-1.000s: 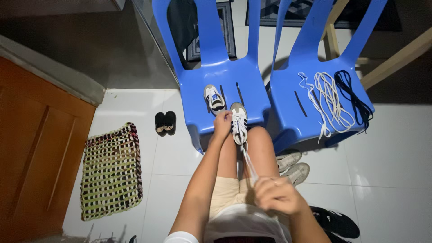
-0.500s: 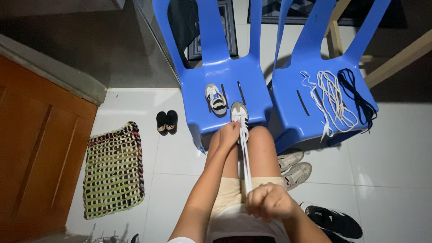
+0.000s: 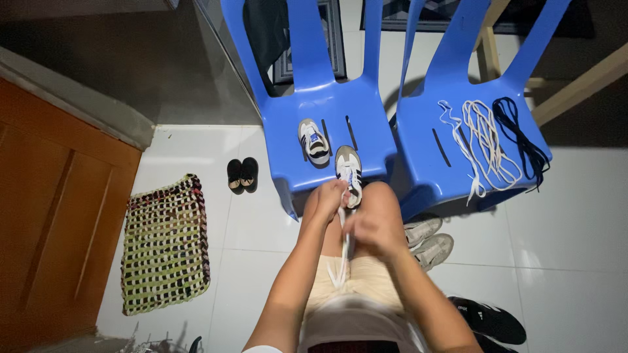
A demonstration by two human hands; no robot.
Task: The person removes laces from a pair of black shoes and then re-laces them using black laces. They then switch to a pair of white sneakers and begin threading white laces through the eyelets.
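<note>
White lace (image 3: pixel 341 261) is hanging slack below the sneaker (image 3: pixel 348 171); both hands, left (image 3: pixel 329 199) and right (image 3: pixel 366 229), are pinching it; threading evenly would suit.

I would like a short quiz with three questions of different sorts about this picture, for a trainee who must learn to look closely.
1. True or false: both small sneakers stand on the same blue chair.
2. Which hand is at the heel of the nearer small sneaker? A) left hand B) right hand C) neither
3. Fill in: the loose laces on the other chair are white and ____.

Key
1. True: the farther sneaker and the nearer one share the seat on the left of the picture.
2. A: the left hand is at its heel; the right hand, blurred, is nearer the body, by the white lace that hangs down.
3. Dark: a dark lace lies beside the white ones.
</note>
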